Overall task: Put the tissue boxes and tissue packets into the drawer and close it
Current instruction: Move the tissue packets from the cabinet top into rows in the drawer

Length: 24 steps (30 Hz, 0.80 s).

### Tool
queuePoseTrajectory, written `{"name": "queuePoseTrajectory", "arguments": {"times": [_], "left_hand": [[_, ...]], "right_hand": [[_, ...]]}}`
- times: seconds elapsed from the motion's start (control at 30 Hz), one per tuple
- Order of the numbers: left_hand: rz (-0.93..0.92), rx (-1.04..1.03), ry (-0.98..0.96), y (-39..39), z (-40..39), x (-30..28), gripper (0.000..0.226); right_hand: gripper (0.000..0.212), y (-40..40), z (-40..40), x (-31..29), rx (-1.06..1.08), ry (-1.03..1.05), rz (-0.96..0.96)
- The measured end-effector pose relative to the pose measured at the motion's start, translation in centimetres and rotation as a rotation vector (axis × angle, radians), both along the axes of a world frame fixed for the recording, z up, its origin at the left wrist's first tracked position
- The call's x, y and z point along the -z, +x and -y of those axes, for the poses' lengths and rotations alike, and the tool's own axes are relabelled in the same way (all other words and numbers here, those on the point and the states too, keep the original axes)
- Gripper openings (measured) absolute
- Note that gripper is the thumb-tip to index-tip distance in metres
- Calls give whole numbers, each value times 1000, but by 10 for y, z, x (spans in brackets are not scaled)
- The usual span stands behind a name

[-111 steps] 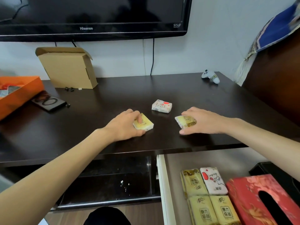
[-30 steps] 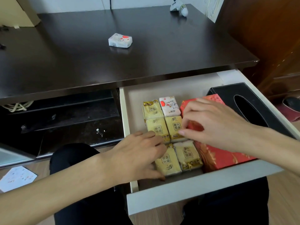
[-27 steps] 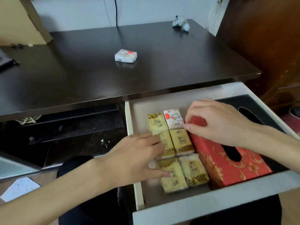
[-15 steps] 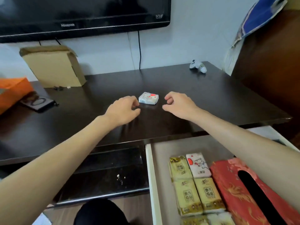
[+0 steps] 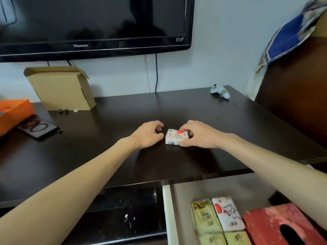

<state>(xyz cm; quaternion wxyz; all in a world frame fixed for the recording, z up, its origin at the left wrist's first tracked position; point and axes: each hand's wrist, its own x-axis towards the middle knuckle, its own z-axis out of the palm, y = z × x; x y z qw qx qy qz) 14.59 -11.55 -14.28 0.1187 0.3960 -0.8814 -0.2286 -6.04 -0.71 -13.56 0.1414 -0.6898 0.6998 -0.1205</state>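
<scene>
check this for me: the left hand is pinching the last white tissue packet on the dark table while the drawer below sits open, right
Not quite. In the head view it is the right hand whose fingers close on the white tissue packet; the left hand rests curled beside it without gripping. The rest holds: the packet lies on the dark table and the drawer below sits open.

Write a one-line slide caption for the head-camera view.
Right hand grips the last white, red-spotted tissue packet on the dark wooden desk; left hand beside it.
</scene>
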Motion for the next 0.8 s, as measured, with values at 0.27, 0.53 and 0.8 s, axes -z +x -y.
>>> {"name": "queuePoseTrajectory", "arguments": {"times": [0.27, 0.53, 0.8], "left_hand": [[-80, 200, 24, -13, -73, 0, 28], [-142, 157, -30, -4, -122, 2, 23], [-243, 158, -27, 33, -164, 0, 23]], "right_hand": [[55, -38, -75, 5, 139, -104, 187], [95, -11, -85, 14, -51, -15, 136], [64, -16, -80, 6, -100, -4, 168]]}}
